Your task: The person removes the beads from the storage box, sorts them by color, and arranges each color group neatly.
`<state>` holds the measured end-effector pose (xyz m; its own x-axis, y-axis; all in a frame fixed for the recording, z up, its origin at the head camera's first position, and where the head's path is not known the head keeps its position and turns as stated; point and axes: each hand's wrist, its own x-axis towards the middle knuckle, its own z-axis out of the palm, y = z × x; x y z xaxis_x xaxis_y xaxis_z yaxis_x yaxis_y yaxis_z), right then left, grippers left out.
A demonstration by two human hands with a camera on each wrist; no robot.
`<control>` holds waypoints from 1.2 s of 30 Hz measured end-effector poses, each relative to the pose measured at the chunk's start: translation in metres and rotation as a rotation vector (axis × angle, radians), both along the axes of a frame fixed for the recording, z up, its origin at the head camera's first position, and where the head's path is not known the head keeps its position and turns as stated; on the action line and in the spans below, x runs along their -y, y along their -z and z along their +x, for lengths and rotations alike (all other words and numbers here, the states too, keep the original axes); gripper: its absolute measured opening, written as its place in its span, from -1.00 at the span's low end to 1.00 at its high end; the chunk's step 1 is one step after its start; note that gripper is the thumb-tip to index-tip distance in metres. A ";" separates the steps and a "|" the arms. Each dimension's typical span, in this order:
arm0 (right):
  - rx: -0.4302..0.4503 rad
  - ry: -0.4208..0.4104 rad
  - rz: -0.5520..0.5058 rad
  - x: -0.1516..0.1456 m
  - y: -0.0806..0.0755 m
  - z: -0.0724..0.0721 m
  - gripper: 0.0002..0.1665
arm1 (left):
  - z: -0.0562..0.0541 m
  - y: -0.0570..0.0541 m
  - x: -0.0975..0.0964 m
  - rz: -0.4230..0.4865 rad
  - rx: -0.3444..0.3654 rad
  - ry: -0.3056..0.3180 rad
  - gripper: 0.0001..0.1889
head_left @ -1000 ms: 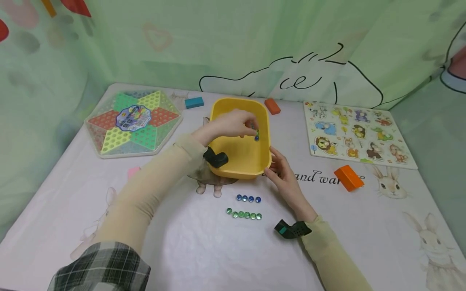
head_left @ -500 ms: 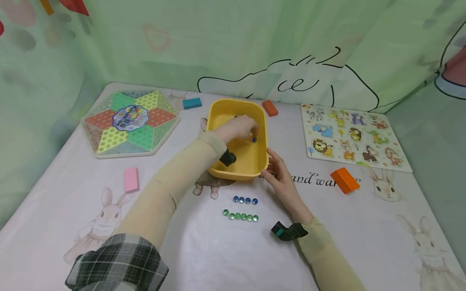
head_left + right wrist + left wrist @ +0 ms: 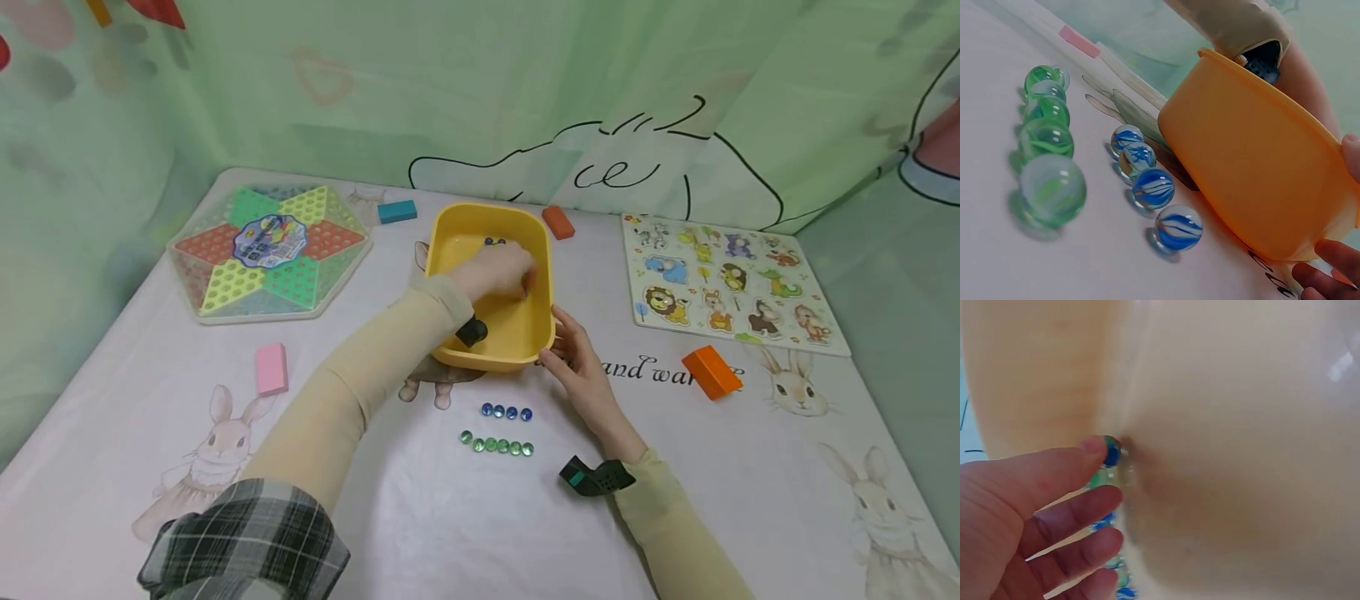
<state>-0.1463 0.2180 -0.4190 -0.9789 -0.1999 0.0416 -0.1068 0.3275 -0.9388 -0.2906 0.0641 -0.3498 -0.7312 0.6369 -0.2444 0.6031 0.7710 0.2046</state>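
My left hand [image 3: 495, 271] reaches down inside a yellow plastic tub [image 3: 491, 358]. In the left wrist view, its thumb tip pinches a blue-and-green glass marble [image 3: 1112, 453] at the foot of the tub wall; the index finger is mostly hidden behind the thumb. More marbles [image 3: 1102, 522] lie along that wall behind the other fingers. Outside, my right hand [image 3: 588, 375] holds the tub's near right corner, thumb by the rim and fingers against the wall. In front of the tub, a row of blue marbles [image 3: 506, 412] lies above a row of green marbles [image 3: 497, 444].
A Chinese checkers board [image 3: 270, 250] lies at left. An animal puzzle board [image 3: 735, 279] lies at right. Blocks stand around: blue [image 3: 397, 212], red [image 3: 558, 222], pink [image 3: 271, 369] and orange [image 3: 711, 372]. A green curtain [image 3: 480, 92] hangs behind the table.
My left hand has lowered deeper into the tub and covers marbles that showed beside its fingertips earlier. Other marbles now show beyond the hand. The right hand keeps its hold.
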 end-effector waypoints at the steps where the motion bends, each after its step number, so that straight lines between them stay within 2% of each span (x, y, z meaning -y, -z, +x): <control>1: 0.001 0.000 0.005 0.000 0.000 0.000 -0.28 | 0.000 -0.002 0.001 0.000 -0.001 -0.010 -0.85; 5: 0.001 0.002 0.022 0.000 -0.001 -0.001 -0.28 | 0.004 -0.015 0.006 0.054 0.019 -0.048 -0.89; 9: 0.004 0.006 0.020 -0.001 -0.002 -0.001 -0.28 | 0.015 -0.033 0.020 0.213 0.039 -0.039 -0.88; 13: 0.018 0.010 0.012 0.000 -0.002 -0.001 -0.28 | 0.041 -0.046 0.039 0.366 0.043 -0.019 -0.87; 17: 0.017 0.003 -0.005 0.001 -0.001 -0.001 -0.28 | 0.077 -0.048 0.060 0.444 0.019 0.015 -0.86; 21: -0.002 -0.006 -0.022 0.002 -0.001 -0.001 -0.28 | 0.112 -0.034 0.077 0.502 0.037 0.073 -0.88; 25: -0.012 -0.006 -0.032 0.002 0.000 -0.002 -0.29 | 0.135 -0.011 0.089 0.518 0.106 0.109 -0.92; 27: -0.011 -0.006 -0.037 0.003 0.001 -0.002 -0.29 | 0.141 0.000 0.094 0.503 0.136 0.115 -0.93; 30: -0.013 -0.005 -0.035 0.003 0.001 -0.002 -0.29 | 0.147 0.013 0.097 0.460 0.141 0.121 -0.92; 33: -0.014 -0.003 -0.031 0.003 0.001 -0.002 -0.29 | 0.149 0.025 0.098 0.426 0.117 0.129 -0.93; 36: -0.008 -0.006 -0.038 0.004 0.000 -0.002 -0.28 | 0.147 0.035 0.097 0.430 0.097 0.124 -0.95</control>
